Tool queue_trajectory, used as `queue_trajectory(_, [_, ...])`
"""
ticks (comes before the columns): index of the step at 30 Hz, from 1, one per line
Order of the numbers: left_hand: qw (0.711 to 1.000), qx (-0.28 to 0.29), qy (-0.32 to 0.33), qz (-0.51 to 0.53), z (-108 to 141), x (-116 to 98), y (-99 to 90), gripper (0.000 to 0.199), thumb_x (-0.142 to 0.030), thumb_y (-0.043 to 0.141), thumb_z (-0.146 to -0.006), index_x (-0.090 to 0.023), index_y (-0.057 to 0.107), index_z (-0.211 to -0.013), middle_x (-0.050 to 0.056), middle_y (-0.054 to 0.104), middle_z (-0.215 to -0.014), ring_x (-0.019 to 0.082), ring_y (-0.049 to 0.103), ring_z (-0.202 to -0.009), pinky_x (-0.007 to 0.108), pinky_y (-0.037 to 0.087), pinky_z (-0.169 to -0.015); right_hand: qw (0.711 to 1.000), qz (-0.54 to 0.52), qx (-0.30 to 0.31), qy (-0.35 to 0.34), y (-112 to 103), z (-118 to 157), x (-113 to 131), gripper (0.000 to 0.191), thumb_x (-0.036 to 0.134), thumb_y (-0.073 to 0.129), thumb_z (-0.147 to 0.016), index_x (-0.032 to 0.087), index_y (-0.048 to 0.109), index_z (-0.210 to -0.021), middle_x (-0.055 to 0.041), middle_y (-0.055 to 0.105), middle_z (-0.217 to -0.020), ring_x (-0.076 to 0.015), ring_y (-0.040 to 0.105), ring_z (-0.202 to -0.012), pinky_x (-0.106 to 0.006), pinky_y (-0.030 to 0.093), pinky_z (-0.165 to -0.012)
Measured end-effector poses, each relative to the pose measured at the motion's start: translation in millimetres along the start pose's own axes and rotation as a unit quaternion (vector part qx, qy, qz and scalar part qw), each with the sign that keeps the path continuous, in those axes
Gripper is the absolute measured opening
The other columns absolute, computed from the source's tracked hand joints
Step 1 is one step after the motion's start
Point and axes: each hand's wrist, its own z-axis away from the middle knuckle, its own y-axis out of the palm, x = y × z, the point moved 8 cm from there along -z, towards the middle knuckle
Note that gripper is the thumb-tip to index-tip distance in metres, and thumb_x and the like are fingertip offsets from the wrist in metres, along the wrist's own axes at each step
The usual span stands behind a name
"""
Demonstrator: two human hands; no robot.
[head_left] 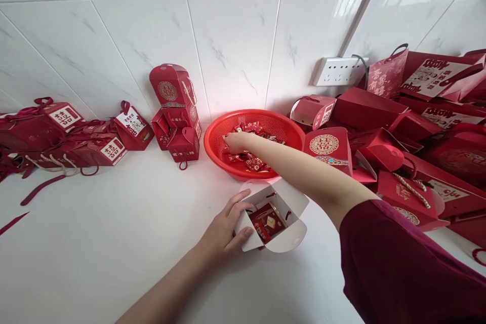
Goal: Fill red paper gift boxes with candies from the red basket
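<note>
My left hand [231, 228] grips the left wall of an open gift box [290, 235], its thumb and fingers closed around the flap. The box's inside is white, its flaps are spread, and red wrapped packets [268, 223] lie at the bottom. My right hand [237, 142] reaches down into a red plastic basket [216, 134] just behind the box. Small red wrapped candies [254, 162] fill the basket's floor. The right fingertips are down among the candies, so whether they hold one is hidden.
Several red gift boxes [131, 126] stand along the wall at the left, and a stack of boxes [176, 111] is beside the basket. Many more red boxes [410, 162] are piled at the right. A white power strip [337, 72] is against the tiled wall.
</note>
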Motion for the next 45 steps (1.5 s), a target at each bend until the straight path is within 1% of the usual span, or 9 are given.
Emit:
queue_trajectory(3, [1.0, -0.002, 0.002, 0.004, 0, 0, -0.1, 0.037, -0.043, 0.043, -0.102, -0.027, 0.041, -0.136, 0.012, 0.025, -0.164, 0.026, 0.037, -0.147, 0.041, 0.044, -0.112, 0.999, -0.014, -0.041, 0.014, 1, 2, -9, 0.065, 0.037, 0.064, -0.093, 0.008, 0.043, -0.147, -0.0242, 0.041, -0.155, -0.0365, 0.042, -0.142, -0.048, 0.04, -0.112])
queue_trajectory(6, [1.0, 0.003, -0.002, 0.006, 1, 1, 0.7, 0.039, -0.044, 0.043, -0.102, -0.027, 0.042, -0.137, 0.013, 0.024, -0.164, 0.027, 0.038, -0.147, 0.04, 0.045, -0.111, 0.999, -0.036, -0.022, 0.016, 5, 0, -18, 0.075, 0.041, 0.076, -0.084, 0.011, 0.047, -0.145, -0.023, 0.041, -0.156, -0.0356, 0.045, -0.14, -0.04, 0.045, -0.109])
queue_trajectory(11, [1.0, -0.001, -0.007, 0.001, 2, 1, 0.0, 0.039, -0.044, 0.044, -0.102, -0.027, 0.042, -0.137, 0.012, 0.024, -0.165, 0.028, 0.037, -0.148, 0.041, 0.044, -0.112, 0.998, -0.06, -0.017, 0.02, -8, -10, -27, 0.035, 0.042, 0.06, -0.099, 0.017, 0.064, -0.123, -0.0101, 0.065, -0.127, -0.0233, 0.066, -0.108, -0.043, 0.055, -0.094])
queue_trajectory(16, [1.0, 0.0, -0.002, -0.002, 1, 1, 0.6, 0.039, -0.043, 0.043, -0.102, -0.027, 0.042, -0.137, 0.013, 0.023, -0.165, 0.028, 0.035, -0.149, 0.043, 0.043, -0.114, 0.993, -0.029, -0.072, 0.091, -12, -9, -47, 0.039, 0.036, 0.063, -0.098, 0.018, 0.058, -0.132, -0.0114, 0.058, -0.136, -0.0261, 0.061, -0.116, -0.049, 0.053, -0.097])
queue_trajectory(20, [1.0, -0.001, 0.004, -0.001, 1, 1, 0.1, 0.039, -0.044, 0.044, -0.102, -0.026, 0.043, -0.137, 0.012, 0.024, -0.165, 0.03, 0.033, -0.15, 0.045, 0.042, -0.115, 0.99, -0.009, -0.022, 0.137, 9, -3, -69, 0.043, 0.035, 0.064, -0.097, 0.018, 0.056, -0.136, -0.0119, 0.055, -0.14, -0.0284, 0.059, -0.121, -0.052, 0.051, -0.1])
queue_trajectory(23, [1.0, 0.0, -0.001, -0.002, 1, 2, 0.4, 0.04, -0.044, 0.044, -0.102, -0.027, 0.042, -0.137, 0.012, 0.025, -0.164, 0.029, 0.035, -0.149, 0.044, 0.043, -0.115, 0.991, -0.002, 0.02, 0.131, 18, 0, -77, 0.043, 0.034, 0.064, -0.097, 0.018, 0.056, -0.136, -0.0116, 0.056, -0.139, -0.0279, 0.06, -0.119, -0.051, 0.052, -0.098])
queue_trajectory(32, [1.0, -0.003, -0.002, -0.004, 2, 2, 0.9, 0.039, -0.045, 0.043, -0.102, -0.027, 0.043, -0.137, 0.012, 0.026, -0.164, 0.029, 0.038, -0.147, 0.042, 0.045, -0.112, 0.994, 0.032, 0.076, 0.071, 16, 7, -57, 0.033, 0.034, 0.064, -0.098, 0.018, 0.061, -0.127, -0.0096, 0.062, -0.128, -0.0233, 0.064, -0.11, -0.045, 0.056, -0.092])
queue_trajectory(38, [1.0, -0.008, -0.013, -0.008, 1, -1, -1.6, 0.038, -0.045, 0.043, -0.102, -0.025, 0.045, -0.135, 0.012, 0.026, -0.164, 0.028, 0.036, -0.148, 0.043, 0.043, -0.114, 0.997, 0.037, 0.041, 0.061, -12, 50, -36, 0.038, 0.032, 0.079, -0.082, 0.012, 0.07, -0.113, -0.0172, 0.069, -0.12, -0.0325, 0.068, -0.104, -0.039, 0.054, -0.082])
queue_trajectory(45, [1.0, -0.025, -0.007, -0.013, -3, -8, -3.1, 0.038, -0.043, 0.044, -0.102, -0.023, 0.048, -0.134, 0.014, 0.031, -0.161, 0.031, 0.035, -0.149, 0.046, 0.04, -0.116, 0.997, 0.009, -0.072, -0.027, -56, 160, 10, 0.035, 0.036, 0.067, -0.087, 0.017, 0.065, -0.117, -0.0127, 0.068, -0.118, -0.0291, 0.064, -0.105, -0.032, 0.045, -0.076])
